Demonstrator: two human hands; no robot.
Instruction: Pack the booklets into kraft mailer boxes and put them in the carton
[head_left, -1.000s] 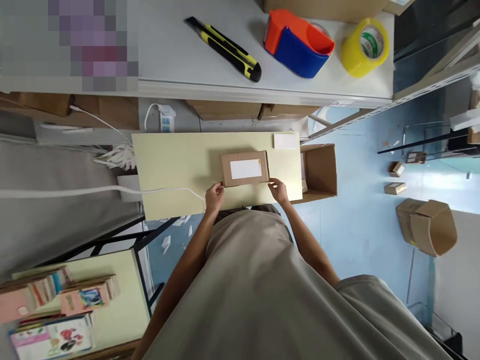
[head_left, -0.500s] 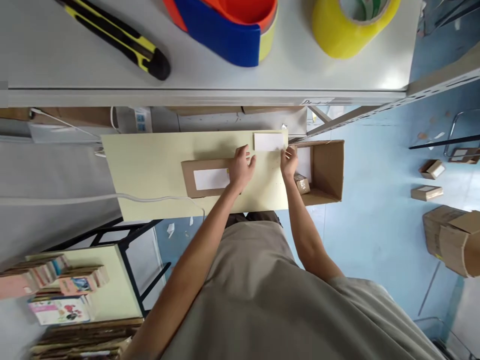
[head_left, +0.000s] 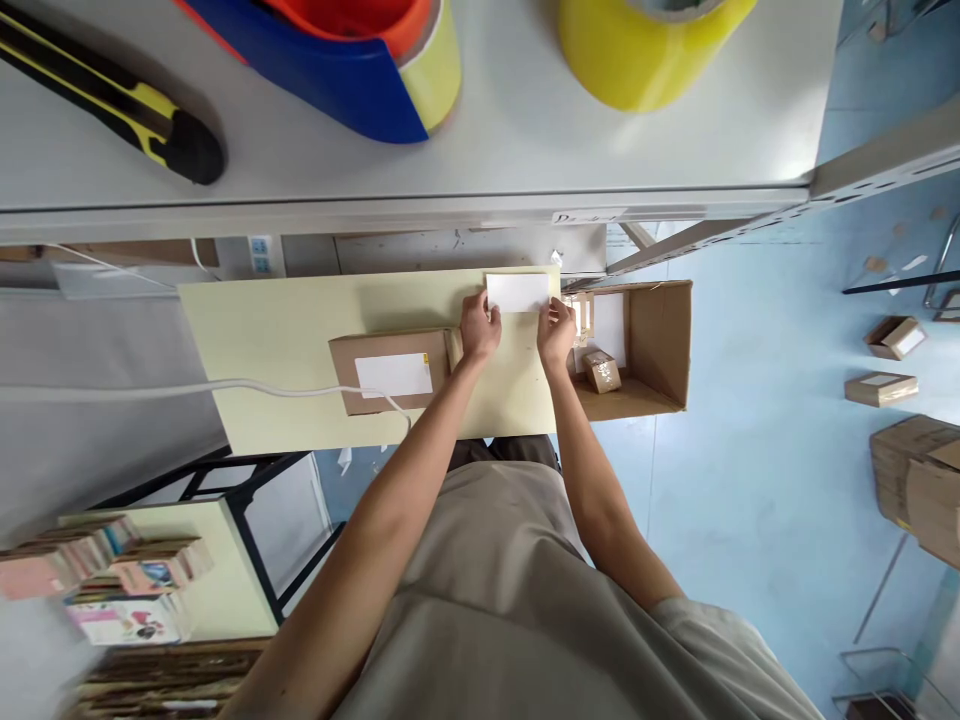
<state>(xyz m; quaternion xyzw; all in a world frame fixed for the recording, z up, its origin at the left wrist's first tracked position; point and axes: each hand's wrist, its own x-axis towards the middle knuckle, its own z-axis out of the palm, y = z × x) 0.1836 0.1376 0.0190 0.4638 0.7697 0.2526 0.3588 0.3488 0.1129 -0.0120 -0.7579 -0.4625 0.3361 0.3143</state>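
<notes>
- A grey shelf, beyond the fingers, reaching to both sides of them.
- A black and yellow box cutter on that shelf, beyond the fingers and well to their left.
- A red and blue tape dispenser, also beyond the fingers, less far left.
- A roll of yellow tape, beyond the fingers and to their right.
- A white cable, left of the fingers.
- Books on a side table, far left, on the fingers' near side.
- Two small boxes on the blue floor, far right of the fingers.
</notes>
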